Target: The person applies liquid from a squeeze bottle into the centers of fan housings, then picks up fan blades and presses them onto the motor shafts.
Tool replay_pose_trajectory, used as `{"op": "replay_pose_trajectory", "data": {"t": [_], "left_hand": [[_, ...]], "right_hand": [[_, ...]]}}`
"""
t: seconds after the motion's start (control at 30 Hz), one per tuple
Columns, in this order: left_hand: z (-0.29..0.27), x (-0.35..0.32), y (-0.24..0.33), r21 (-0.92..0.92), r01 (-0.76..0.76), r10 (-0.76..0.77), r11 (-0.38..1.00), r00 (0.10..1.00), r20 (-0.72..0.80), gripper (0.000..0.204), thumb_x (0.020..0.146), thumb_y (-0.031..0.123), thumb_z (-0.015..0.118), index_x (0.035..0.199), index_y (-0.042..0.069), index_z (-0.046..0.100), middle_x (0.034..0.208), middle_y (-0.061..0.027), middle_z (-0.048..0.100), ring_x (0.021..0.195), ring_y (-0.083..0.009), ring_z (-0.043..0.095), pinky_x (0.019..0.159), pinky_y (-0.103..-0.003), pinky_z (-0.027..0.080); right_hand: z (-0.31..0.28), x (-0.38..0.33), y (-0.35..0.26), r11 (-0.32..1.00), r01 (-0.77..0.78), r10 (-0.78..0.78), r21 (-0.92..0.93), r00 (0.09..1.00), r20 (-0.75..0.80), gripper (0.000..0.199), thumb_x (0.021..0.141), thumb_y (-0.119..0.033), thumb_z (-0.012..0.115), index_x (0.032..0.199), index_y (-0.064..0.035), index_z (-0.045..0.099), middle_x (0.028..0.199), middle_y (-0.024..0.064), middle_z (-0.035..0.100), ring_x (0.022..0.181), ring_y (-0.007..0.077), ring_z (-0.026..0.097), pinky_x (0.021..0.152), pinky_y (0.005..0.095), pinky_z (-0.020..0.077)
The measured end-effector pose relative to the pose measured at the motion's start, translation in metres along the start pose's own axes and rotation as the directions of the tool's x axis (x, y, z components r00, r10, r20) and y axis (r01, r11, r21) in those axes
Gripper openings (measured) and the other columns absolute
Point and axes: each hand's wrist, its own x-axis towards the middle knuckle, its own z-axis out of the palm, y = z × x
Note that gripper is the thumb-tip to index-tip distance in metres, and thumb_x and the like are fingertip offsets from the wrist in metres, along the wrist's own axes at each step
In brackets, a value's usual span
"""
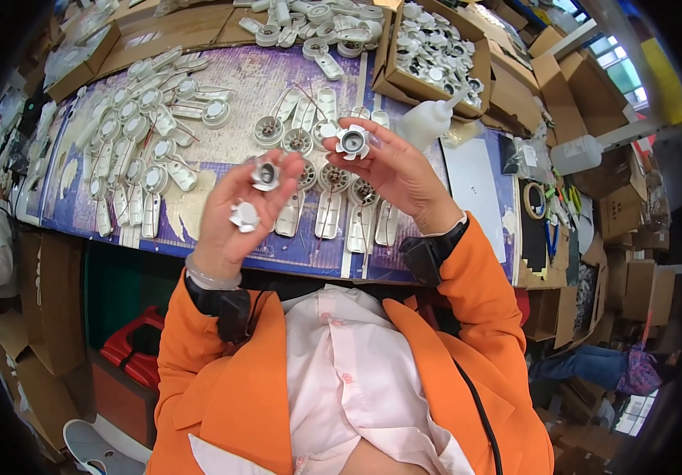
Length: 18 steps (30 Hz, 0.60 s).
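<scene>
My left hand (228,228) is turned palm up and holds two small parts. At its fingers is a white flower-shaped plastic part with a dark round centre (265,176); a plain white piece (244,216) rests lower on the palm. Between thumb and fingers, my right hand (401,172) grips another flower-shaped plastic part (352,142), its grey round centre facing me. Beneath both hands lie several white long-handled housings (327,220) with round heads (334,178) containing coils and thin wires. The hands are apart, raised over the table.
Many assembled white housings (131,127) cover the left of the purple worn table (222,71). A cardboard box (392,77) of small white parts stands at the back. A white squeeze bottle (424,125), white paper (472,186), tape roll (534,200) and pliers (552,237) are on the right.
</scene>
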Motion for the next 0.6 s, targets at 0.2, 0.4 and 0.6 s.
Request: {"op": "replay_pose_trajectory", "data": {"t": [0.2, 0.4, 0.6], "left_hand": [[-0.005, -0.002, 0.036, -0.146, -0.126, 0.127, 0.981, 0.992, -0.005, 0.036, 0.091, 0.01, 0.043, 0.122, -0.01, 0.041, 0.128, -0.0235, 0.042, 0.12, -0.0318, 0.045, 0.097, -0.04, 0.044], [-0.009, -0.006, 0.046, -0.212, -0.172, 0.175, 0.962, 0.984, -0.003, 0.036, 0.091, 0.011, 0.044, 0.119, -0.01, 0.043, 0.128, -0.024, 0.042, 0.117, -0.0314, 0.048, 0.096, -0.039, 0.045], [-0.018, -0.013, 0.048, -0.22, -0.19, 0.188, 0.957, 0.982, -0.027, 0.036, 0.091, 0.013, 0.044, 0.119, -0.01, 0.043, 0.128, -0.0241, 0.043, 0.113, -0.0305, 0.051, 0.094, -0.038, 0.047]], "right_hand": [[-0.009, 0.001, 0.003, 0.992, -0.01, 0.011, 0.122, 1.0, -0.014, 0.051, 0.091, -0.025, 0.051, 0.132, -0.0013, 0.033, 0.124, 0.0214, 0.049, 0.105, 0.0248, 0.057, 0.098, 0.0379, 0.0413], [-0.012, 0.003, 0.003, 0.986, -0.022, 0.027, 0.165, 0.999, -0.03, 0.051, 0.091, -0.023, 0.052, 0.133, -0.0026, 0.032, 0.122, 0.0225, 0.049, 0.103, 0.025, 0.058, 0.094, 0.036, 0.0443], [-0.012, 0.014, -0.008, 0.998, -0.061, 0.06, -0.016, 0.995, -0.081, 0.049, 0.089, -0.02, 0.055, 0.131, -0.0023, 0.037, 0.118, 0.0178, 0.053, 0.099, 0.0217, 0.059, 0.09, 0.0322, 0.0464]]}}
